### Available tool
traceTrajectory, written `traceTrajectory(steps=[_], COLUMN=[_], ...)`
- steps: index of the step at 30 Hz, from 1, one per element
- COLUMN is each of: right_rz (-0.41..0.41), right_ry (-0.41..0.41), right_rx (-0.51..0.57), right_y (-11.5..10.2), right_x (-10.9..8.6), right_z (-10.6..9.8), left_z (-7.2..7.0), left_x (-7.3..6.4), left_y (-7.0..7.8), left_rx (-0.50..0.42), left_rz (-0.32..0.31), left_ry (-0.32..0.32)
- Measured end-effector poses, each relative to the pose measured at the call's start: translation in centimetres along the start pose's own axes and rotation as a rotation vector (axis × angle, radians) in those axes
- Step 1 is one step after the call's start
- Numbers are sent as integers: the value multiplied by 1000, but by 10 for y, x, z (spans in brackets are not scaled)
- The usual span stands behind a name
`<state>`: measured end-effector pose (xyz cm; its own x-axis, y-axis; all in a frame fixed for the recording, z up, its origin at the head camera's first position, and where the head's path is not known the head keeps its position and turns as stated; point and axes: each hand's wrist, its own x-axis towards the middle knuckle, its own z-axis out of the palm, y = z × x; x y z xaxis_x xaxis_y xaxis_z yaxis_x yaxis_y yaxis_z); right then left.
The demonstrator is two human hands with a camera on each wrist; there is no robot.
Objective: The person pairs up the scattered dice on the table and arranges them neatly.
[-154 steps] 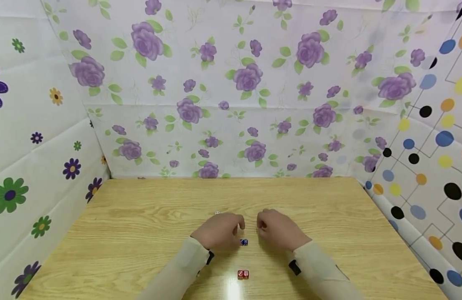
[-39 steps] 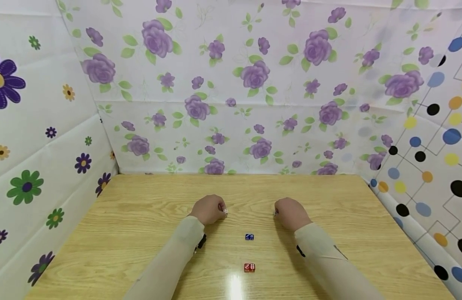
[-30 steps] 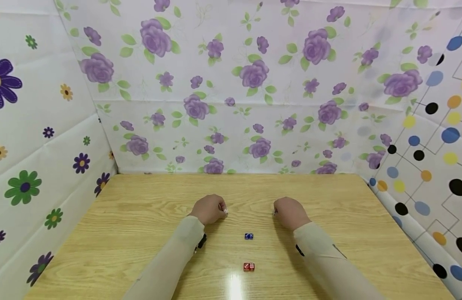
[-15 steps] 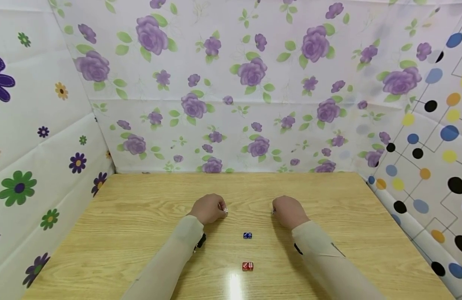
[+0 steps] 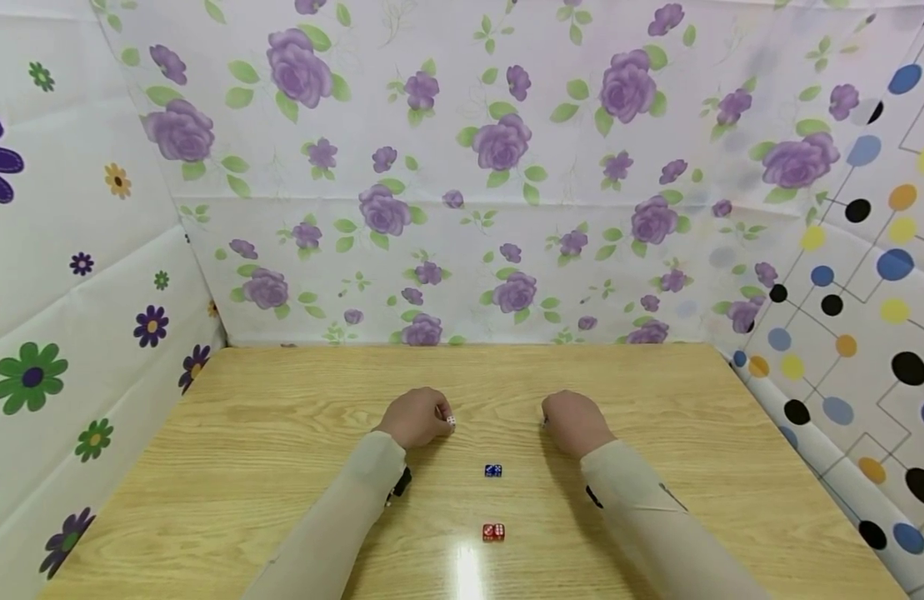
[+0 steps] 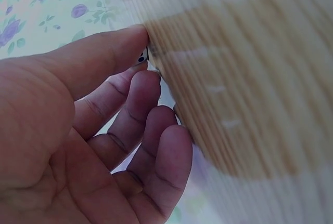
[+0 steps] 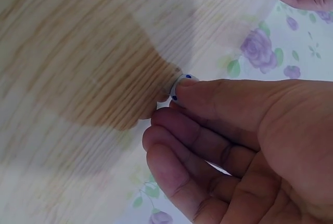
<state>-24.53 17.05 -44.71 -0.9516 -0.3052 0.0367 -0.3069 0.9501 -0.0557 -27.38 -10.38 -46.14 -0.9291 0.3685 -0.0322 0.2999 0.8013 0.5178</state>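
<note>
My left hand (image 5: 417,418) pinches a small white die (image 5: 451,421) between thumb and fingers, low at the wooden tabletop, left of the middle. In the left wrist view only a corner of that die (image 6: 142,56) shows under the thumb. Across from it, my right hand (image 5: 578,423) pinches another white die, mostly hidden by the hand in the head view. The right wrist view shows this die (image 7: 182,84) with blue pips at the thumb tip, close to the wood. Both hands sit level with each other, a gap between them.
Nearer to me than the hands, two blue dice (image 5: 497,471) lie side by side on the table (image 5: 282,467). Closer still are two red dice (image 5: 499,532), also side by side. Patterned cloth (image 5: 499,208) walls in the table at the back and both sides.
Five seconds ago the hands were close together near the blue dice, with a white die beyond the left hand. Since then they have moved apart and each pinches a die; over the last second both stay nearly still.
</note>
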Motion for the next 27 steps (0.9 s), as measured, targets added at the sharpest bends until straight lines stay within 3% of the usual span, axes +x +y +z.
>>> traceTrajectory(steps=[13,27], right_rz=[14,-15], right_ry=[0,28], right_rx=[145,146], right_y=[6,11], right_x=[4,7], right_z=[7,14], left_z=[-1,-3], left_x=[-1,-3], left_y=[0,0], left_rx=[-14,-52], left_rz=[53,93], left_ry=[-22,-28])
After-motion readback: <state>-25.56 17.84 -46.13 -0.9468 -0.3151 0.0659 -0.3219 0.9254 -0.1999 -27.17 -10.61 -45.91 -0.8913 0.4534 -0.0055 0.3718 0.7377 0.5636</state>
